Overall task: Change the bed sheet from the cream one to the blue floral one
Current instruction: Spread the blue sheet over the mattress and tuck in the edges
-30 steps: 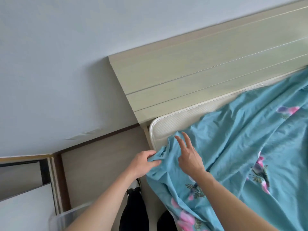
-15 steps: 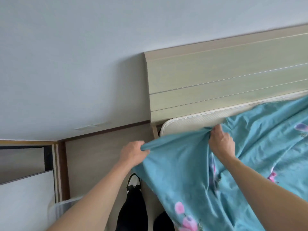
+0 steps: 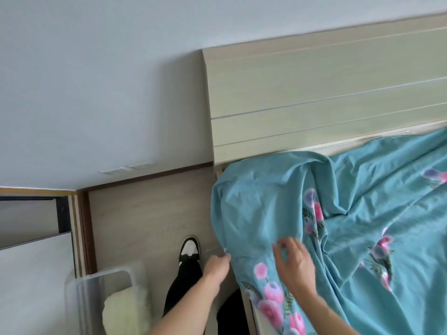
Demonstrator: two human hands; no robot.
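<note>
At the side edge of the bed, near the head corner, the left hand [image 3: 216, 267] pinches the hanging edge of the blue floral sheet [image 3: 343, 228] with curled fingers. Its arm comes up from the bottom of the view. Just to the right, the right hand [image 3: 294, 261] sits over the sheet on top of the bed, close to that same edge. Its fingers [image 3: 281, 245] are spread and bent a little, and they look blurry, so it is hard to tell if they hold any cloth. The sheet covers the head corner of the bed and lies in big wrinkles. A thin strip of the mattress [image 3: 338, 149] shows along the headboard [image 3: 314, 97]. On the floor [image 3: 145, 213] beside the bed are a black and white shoe [image 3: 189, 247] and a clear plastic bin [image 3: 101, 293] with something pale yellow and fluffy [image 3: 123, 308] inside.
</note>
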